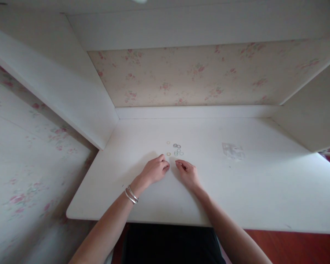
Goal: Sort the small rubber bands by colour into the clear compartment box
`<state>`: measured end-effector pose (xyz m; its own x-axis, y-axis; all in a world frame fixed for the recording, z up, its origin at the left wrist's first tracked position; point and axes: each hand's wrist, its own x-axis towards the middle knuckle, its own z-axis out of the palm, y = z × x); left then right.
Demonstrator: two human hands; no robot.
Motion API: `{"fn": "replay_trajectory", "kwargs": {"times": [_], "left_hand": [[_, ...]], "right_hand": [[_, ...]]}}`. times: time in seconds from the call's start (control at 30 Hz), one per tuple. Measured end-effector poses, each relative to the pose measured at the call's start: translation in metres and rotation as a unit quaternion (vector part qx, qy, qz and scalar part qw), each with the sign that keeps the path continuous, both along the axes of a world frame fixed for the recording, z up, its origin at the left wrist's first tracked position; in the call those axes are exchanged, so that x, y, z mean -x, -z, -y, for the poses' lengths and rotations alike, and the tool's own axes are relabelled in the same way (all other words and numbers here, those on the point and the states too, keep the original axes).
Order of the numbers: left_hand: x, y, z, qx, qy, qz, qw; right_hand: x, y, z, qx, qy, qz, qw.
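My left hand [157, 169] rests on the white desk with its fingers curled together. Whatever may be between them is hidden. Facing it across a small gap, my right hand [187, 173] has thumb and forefinger pinched; anything in that pinch is too small to make out. Just beyond my hands lie small thin rings. A gold-coloured ring [168, 154] is close to my left fingertips, and another gold-coloured ring [168, 142] sits farther back. Several darker grey rings [177, 146] overlap in a cluster, with several thin pale silvery rings [178, 152] nearer to me.
A clear plastic bag [233, 151] lies on the white desk [263, 190] to the right. Side panels [79, 88] and a low back ledge [197, 112] bound the desk, with flowered wallpaper behind. Silver bangles [131, 195] circle my left wrist.
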<state>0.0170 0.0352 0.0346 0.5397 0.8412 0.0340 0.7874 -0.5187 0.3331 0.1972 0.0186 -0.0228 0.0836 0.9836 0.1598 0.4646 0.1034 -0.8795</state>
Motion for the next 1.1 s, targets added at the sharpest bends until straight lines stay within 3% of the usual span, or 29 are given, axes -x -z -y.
{"fn": "replay_trajectory", "kwargs": {"times": [0.33, 0.5, 0.67, 0.87, 1.1], "left_hand": [[0.001, 0.005, 0.0, 0.031, 0.001, 0.053, 0.998], [0.018, 0.012, -0.008, 0.006, -0.081, 0.178, 0.981], [0.045, 0.032, -0.007, 0.006, -0.176, 0.237, 0.955], [0.056, 0.051, 0.005, 0.007, -0.218, 0.25, 0.943], [0.048, 0.053, 0.008, -0.015, -0.217, 0.241, 0.946]], "right_hand": [[0.0, 0.002, -0.001, -0.004, -0.009, 0.006, 1.0], [-0.001, 0.002, 0.001, -0.015, -0.034, 0.035, 0.999], [0.002, -0.002, 0.005, -0.037, -0.1, 0.148, 0.983], [0.013, -0.005, 0.009, -0.071, -0.124, 0.274, 0.951], [0.018, -0.007, 0.009, -0.067, -0.123, 0.295, 0.945]]}}
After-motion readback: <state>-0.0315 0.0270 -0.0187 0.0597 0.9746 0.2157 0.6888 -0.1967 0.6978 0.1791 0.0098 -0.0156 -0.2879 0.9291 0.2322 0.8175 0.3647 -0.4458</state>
